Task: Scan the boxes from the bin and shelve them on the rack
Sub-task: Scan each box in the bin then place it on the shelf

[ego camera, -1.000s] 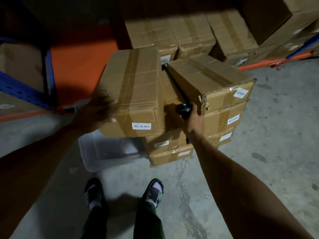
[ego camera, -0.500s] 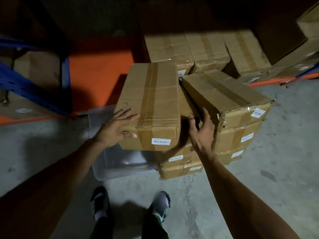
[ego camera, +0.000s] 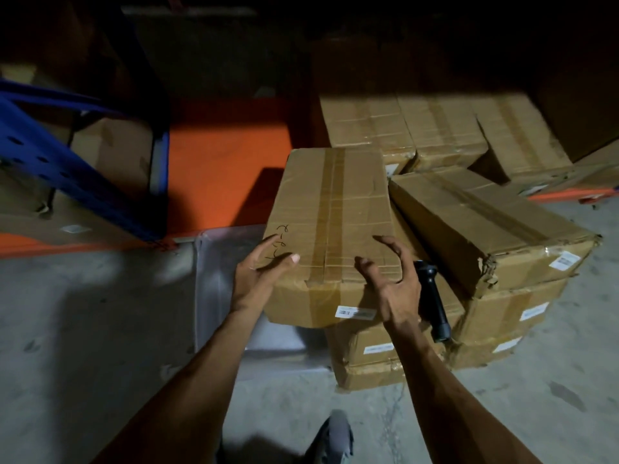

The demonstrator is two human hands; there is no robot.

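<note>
The box (ego camera: 330,229), taped along its top and with a barcode label on its near face, lies atop the stack (ego camera: 418,349) on the floor, overhanging a clear bin (ego camera: 227,296) to the left. The left hand (ego camera: 259,272) grips its near left corner, thumb on top. The right hand (ego camera: 392,283) sits at the near right corner with fingers spread and curved over the top; whether it grips I cannot tell. A black scanner (ego camera: 432,296) lies just right of that hand. The rack (ego camera: 217,182) stands beyond, with more boxes (ego camera: 435,132) far right.
</note>
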